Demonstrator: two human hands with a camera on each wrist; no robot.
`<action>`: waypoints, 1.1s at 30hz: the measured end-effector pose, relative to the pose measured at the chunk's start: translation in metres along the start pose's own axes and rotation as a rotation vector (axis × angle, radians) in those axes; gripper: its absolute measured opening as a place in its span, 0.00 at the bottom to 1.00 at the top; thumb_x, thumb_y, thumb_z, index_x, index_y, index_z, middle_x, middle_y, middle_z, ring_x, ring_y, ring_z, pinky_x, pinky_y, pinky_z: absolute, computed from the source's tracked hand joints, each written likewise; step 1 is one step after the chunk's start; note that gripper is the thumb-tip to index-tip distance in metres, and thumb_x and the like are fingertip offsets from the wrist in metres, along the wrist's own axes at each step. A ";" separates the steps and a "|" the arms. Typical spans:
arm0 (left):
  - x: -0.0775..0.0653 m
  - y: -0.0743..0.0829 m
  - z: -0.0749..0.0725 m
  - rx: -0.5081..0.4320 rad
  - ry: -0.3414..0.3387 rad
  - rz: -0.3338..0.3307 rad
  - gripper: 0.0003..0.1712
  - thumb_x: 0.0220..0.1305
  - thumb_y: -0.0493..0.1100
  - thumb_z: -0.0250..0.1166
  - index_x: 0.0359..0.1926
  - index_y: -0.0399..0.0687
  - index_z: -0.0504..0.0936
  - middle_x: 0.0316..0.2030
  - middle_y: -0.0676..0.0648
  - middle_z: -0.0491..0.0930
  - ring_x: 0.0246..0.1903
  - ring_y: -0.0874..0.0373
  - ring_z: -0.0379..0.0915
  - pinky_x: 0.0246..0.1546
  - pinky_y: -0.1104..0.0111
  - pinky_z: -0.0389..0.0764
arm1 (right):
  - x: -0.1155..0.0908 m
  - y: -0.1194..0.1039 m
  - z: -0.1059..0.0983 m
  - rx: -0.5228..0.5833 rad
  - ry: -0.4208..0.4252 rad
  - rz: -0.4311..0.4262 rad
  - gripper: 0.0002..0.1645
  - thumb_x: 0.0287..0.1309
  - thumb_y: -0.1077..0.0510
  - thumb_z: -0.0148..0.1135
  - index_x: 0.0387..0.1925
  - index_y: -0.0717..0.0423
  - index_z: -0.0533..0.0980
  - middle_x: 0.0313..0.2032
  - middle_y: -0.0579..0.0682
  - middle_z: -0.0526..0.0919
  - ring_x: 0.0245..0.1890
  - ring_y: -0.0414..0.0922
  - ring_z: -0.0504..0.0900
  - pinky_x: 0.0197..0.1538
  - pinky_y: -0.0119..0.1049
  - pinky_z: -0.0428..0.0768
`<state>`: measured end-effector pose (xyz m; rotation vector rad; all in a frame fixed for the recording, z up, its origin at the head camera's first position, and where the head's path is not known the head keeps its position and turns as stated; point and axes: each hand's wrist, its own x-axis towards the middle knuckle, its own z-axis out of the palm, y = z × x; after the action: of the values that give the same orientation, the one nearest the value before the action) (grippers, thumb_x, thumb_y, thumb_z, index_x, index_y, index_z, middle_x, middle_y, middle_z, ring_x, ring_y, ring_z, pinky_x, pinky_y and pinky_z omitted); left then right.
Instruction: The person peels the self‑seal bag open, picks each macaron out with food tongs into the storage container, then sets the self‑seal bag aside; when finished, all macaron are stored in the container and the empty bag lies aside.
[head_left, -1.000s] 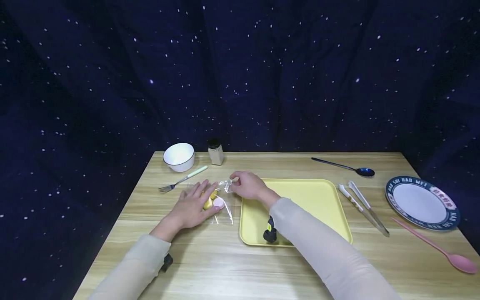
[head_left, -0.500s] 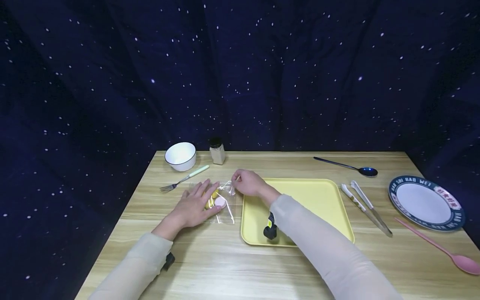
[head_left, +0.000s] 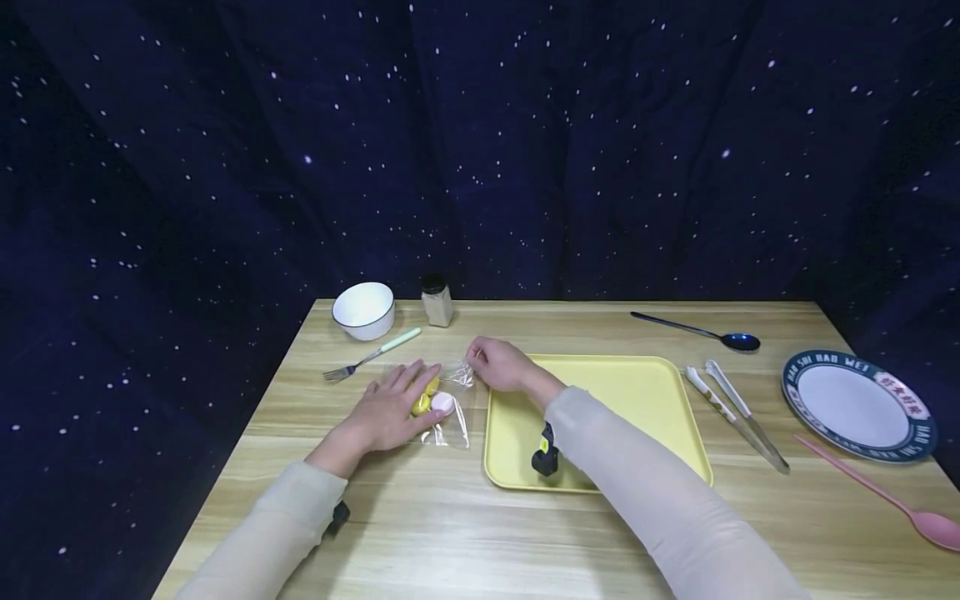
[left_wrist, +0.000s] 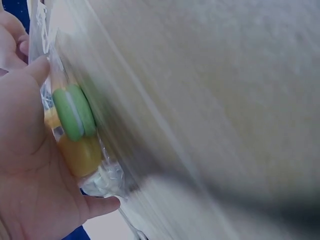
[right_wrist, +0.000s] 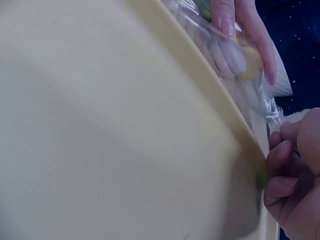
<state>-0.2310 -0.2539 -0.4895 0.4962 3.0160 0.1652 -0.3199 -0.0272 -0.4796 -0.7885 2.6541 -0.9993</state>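
Note:
A clear plastic bag (head_left: 454, 430) lies on the table, just left of the yellow tray (head_left: 600, 417). Inside are macarons: a pale pink one (head_left: 443, 403), a yellow one (head_left: 422, 405) and, in the left wrist view, a green one (left_wrist: 75, 112). My left hand (head_left: 384, 417) rests on the bag with its fingers spread and straight, hiding part of it. At the bag's upper right corner, my right hand (head_left: 504, 365) pinches the crinkled plastic between thumb and curled fingers. The right wrist hangs over the tray's left side.
Behind the hands stand a white bowl (head_left: 364, 312) and a black-capped jar (head_left: 437, 302). A fork (head_left: 367, 357) lies left. Right of the tray are tongs (head_left: 738, 417), a dark spoon (head_left: 738, 342), a plate (head_left: 851, 406) and a pink spoon (head_left: 933, 529).
The plastic by my right hand looks more bunched, and that hand has shifted very slightly. My left hand keeps its place on the bag. The head view has drifted a little.

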 end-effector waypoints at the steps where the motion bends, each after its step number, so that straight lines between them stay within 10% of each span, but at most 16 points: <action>1: 0.000 0.000 0.000 0.004 -0.006 -0.002 0.44 0.62 0.76 0.42 0.74 0.68 0.44 0.73 0.45 0.46 0.70 0.38 0.43 0.58 0.32 0.51 | -0.001 0.001 -0.001 0.008 0.001 -0.009 0.08 0.70 0.52 0.50 0.39 0.49 0.73 0.31 0.44 0.77 0.33 0.41 0.75 0.41 0.35 0.76; 33: -0.003 0.004 -0.009 -0.014 -0.051 -0.018 0.44 0.62 0.75 0.44 0.74 0.69 0.44 0.73 0.47 0.48 0.70 0.38 0.42 0.58 0.30 0.50 | -0.005 0.012 -0.010 0.090 0.003 -0.087 0.08 0.69 0.50 0.52 0.41 0.48 0.75 0.34 0.48 0.80 0.33 0.42 0.75 0.40 0.37 0.75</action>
<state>-0.2282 -0.2523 -0.4796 0.4651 2.9661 0.1700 -0.3244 -0.0115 -0.4800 -0.8903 2.5760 -1.1334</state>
